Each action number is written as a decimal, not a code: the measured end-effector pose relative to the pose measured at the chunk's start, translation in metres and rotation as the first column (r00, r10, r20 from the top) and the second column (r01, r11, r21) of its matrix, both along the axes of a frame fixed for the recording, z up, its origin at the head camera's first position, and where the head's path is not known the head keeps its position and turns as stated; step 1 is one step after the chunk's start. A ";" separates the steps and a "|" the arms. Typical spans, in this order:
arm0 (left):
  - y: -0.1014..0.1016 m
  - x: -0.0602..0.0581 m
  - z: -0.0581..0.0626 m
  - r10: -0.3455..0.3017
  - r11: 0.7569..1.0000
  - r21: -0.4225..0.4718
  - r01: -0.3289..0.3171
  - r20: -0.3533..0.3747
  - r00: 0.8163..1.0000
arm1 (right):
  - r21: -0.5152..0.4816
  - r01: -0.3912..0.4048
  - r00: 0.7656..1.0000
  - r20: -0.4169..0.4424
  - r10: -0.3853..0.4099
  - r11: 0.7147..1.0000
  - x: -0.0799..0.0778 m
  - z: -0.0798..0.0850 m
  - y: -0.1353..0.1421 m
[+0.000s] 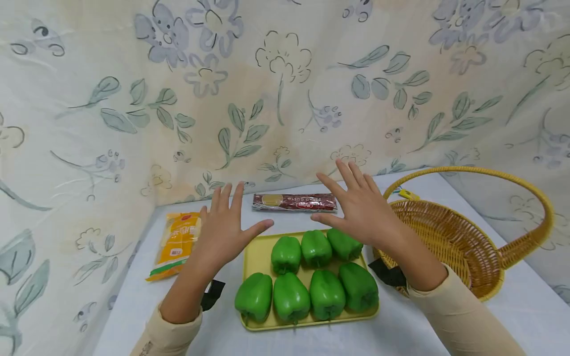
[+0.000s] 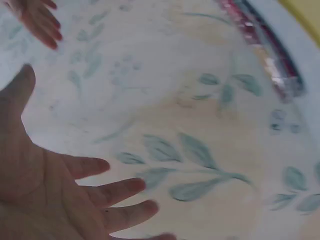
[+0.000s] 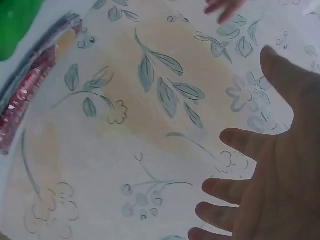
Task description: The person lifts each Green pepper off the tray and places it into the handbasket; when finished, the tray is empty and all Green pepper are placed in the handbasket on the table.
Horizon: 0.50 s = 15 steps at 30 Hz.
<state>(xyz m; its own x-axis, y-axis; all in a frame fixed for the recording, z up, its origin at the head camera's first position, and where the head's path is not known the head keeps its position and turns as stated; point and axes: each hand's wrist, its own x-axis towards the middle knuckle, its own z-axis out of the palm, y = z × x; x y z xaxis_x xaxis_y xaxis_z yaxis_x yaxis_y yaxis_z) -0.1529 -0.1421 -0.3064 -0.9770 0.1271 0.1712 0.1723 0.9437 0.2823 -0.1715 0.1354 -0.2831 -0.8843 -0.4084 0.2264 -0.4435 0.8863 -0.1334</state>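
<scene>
Both hands hover with fingers spread and nothing in them. In the head view my left hand is over the left end of a yellow tray, beside an orange-and-clear food packet. My right hand is above the tray's far right corner, its wrist overlapping the rim of a wicker basket. Several green bell peppers lie in two rows on the tray. Behind it lies a long dark red packet, also seen in the left wrist view and as a red packet in the right wrist view.
The basket's tall arched handle rises at the right. A small yellow item lies behind the basket. Floral cloth hangs behind and at the sides of the white-covered table.
</scene>
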 end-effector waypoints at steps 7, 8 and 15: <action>-0.044 -0.004 -0.050 0.082 0.982 0.146 -0.124 0.265 0.961 | -0.099 0.002 0.999 0.044 0.002 0.995 0.023 -0.031 0.017; -0.049 -0.004 -0.059 0.085 0.979 0.151 -0.135 0.298 0.951 | -0.118 0.008 0.998 0.061 -0.001 0.993 0.028 -0.037 0.019; -0.066 0.008 -0.113 0.014 0.907 0.357 -0.221 0.500 0.866 | -0.203 0.041 0.992 0.128 -0.015 0.978 0.065 -0.078 0.031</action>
